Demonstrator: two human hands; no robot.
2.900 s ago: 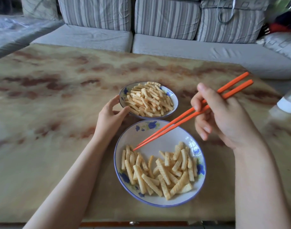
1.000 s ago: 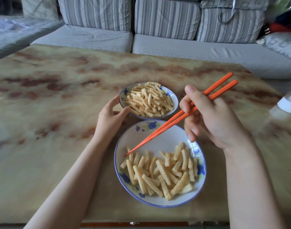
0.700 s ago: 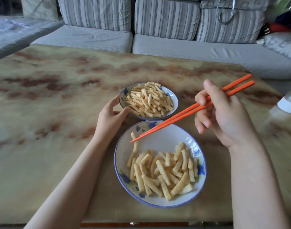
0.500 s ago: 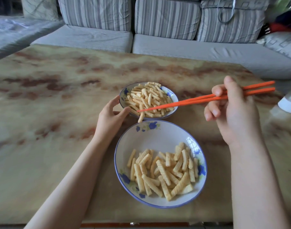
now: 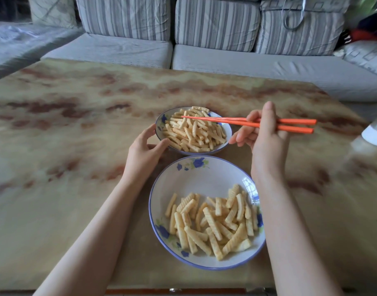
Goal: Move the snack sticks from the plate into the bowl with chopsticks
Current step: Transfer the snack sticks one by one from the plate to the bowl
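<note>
A white plate with a blue rim [image 5: 196, 174] sits near the table's front edge, and several ridged yellow snack sticks [image 5: 213, 223] lie in its near half. Behind it stands a small blue-flowered bowl [image 5: 159, 122] heaped with snack sticks [image 5: 196, 133]. My left hand [image 5: 144, 152] grips the bowl's left rim. My right hand [image 5: 262, 137] holds a pair of orange chopsticks [image 5: 236, 121] almost level over the bowl. One snack stick [image 5: 184, 120] hangs at their tips above the bowl's back left part.
The marbled tan table [image 5: 65, 167] spreads wide to the left. A grey striped sofa [image 5: 215, 50] runs behind its far edge. A white object [image 5: 374, 135] stands at the right edge of the table.
The chopsticks pinched one stick from the plate's left side, lifted it and swung back over the bowl. My left hand stayed on the bowl's rim.
</note>
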